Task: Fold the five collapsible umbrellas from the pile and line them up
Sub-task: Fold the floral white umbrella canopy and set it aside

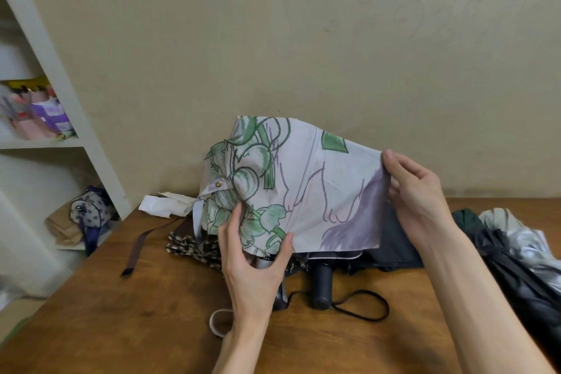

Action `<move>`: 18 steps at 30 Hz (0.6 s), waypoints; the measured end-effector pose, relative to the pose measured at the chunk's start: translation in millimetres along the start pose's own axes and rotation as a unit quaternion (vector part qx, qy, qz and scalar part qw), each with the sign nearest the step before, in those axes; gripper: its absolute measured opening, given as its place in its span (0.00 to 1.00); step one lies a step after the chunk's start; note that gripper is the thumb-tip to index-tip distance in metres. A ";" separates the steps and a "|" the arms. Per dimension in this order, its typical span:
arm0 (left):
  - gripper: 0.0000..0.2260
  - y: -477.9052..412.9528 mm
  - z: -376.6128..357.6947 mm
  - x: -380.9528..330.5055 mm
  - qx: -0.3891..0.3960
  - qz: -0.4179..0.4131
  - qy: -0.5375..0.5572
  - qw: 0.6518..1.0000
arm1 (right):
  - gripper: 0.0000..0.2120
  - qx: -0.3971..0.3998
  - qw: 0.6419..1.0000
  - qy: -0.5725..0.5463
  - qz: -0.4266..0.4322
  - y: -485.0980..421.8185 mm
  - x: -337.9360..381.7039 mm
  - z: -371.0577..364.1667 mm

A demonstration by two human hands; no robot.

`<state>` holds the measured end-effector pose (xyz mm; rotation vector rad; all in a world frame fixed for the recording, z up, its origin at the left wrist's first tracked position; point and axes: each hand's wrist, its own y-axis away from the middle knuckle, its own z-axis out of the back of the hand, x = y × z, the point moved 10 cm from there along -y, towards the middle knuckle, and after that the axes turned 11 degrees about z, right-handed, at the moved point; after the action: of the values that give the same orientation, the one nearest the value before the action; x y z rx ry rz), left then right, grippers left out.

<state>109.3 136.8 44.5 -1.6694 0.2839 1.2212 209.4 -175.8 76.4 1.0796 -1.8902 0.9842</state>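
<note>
A white umbrella printed with green leaves and purple strokes [306, 182] is held up above the wooden table [121, 328]. My left hand [252, 264] grips its lower bunched part, thumb and fingers on the cloth. My right hand [416, 188] pinches the right edge of its canopy and holds a panel stretched out. Its strap with a brass snap [217, 184] hangs at the left. Under it lie a brown checked umbrella [191, 247] and a black umbrella with a black handle [321, 285] and wrist loop. A dark and silver umbrella [516, 249] lies at the right.
White shelves [60, 143] stand at the left, holding boxes and a dotted pouch [91, 209]. A beige wall [303, 39] runs close behind the table. Crumpled white paper [164, 205] lies at the table's back edge, and a brown strap [136, 247] trails to the left.
</note>
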 end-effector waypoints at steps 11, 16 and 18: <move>0.39 -8.7 13.5 17.5 -0.047 0.071 0.053 0.995 | 0.05 0.156 0.976 0.147 -0.031 11.3 -16.9 -20.5; 0.43 -11.3 13.8 20.8 -0.040 0.087 0.048 0.994 | 0.10 0.208 0.975 0.074 -0.021 18.1 -1.7 -34.3; 0.42 -11.5 13.1 19.7 -0.039 0.098 0.071 0.992 | 0.10 0.224 0.967 0.121 -0.027 21.0 -1.8 -33.6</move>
<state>118.5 159.7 35.2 -1.8341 0.5029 1.2729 198.6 -138.5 84.2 1.1912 -1.4693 1.4851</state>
